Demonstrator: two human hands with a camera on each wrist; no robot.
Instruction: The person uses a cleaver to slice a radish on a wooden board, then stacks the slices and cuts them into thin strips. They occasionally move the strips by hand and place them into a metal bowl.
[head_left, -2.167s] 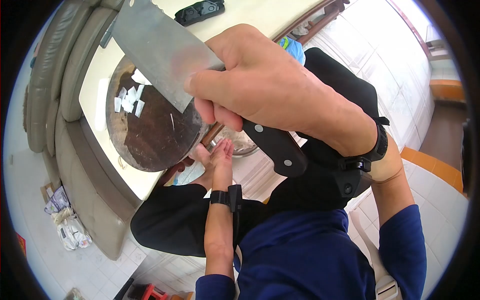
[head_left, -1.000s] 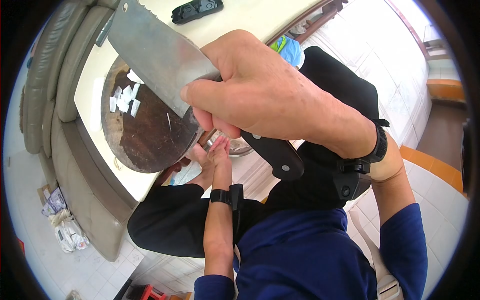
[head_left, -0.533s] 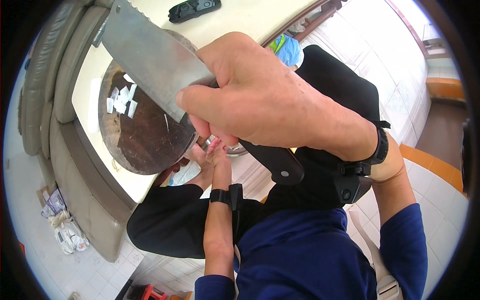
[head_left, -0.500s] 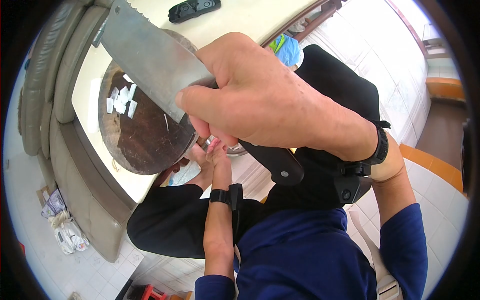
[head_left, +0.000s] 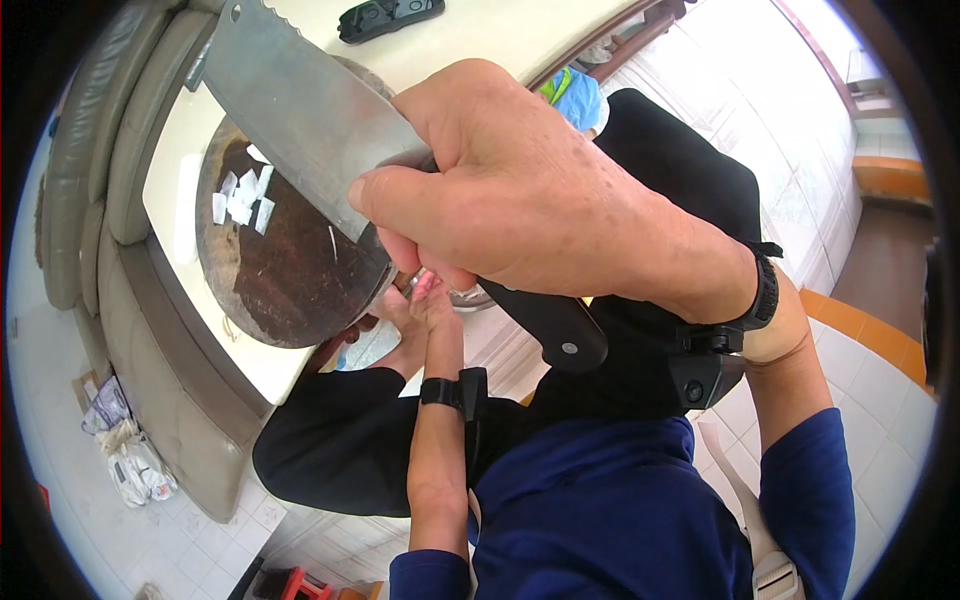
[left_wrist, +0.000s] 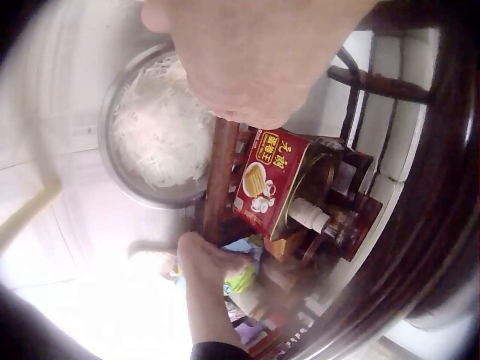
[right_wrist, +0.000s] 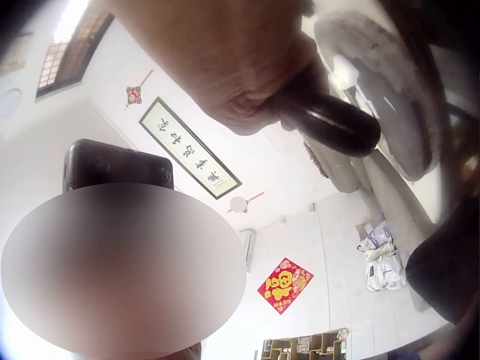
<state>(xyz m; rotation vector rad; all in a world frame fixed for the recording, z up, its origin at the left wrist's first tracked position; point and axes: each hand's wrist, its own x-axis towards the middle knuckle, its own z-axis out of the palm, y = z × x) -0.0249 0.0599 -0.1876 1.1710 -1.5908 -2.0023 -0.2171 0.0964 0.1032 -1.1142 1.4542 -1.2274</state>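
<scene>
My right hand grips a cleaver by its black handle, the thumb lying against the blade. The broad blade hangs over a round, dark wooden chopping board. White cut pieces lie in a small heap on the board, with one thin sliver nearer me. Below the board's near edge is my left hand, its fingers loose and partly hidden behind the right hand. In the left wrist view, the left hand overlaps the rim of a metal basin of white shreds.
The board stands on a pale table with a black case at the back. A grey sofa runs along the left. Under the table are a red tin and a blue-green bag. My knees flank the basin.
The right hand stays on the cleaver, which has shifted slightly left in view along with the board. The left hand has slipped a little further behind the right hand. The white pieces keep their arrangement.
</scene>
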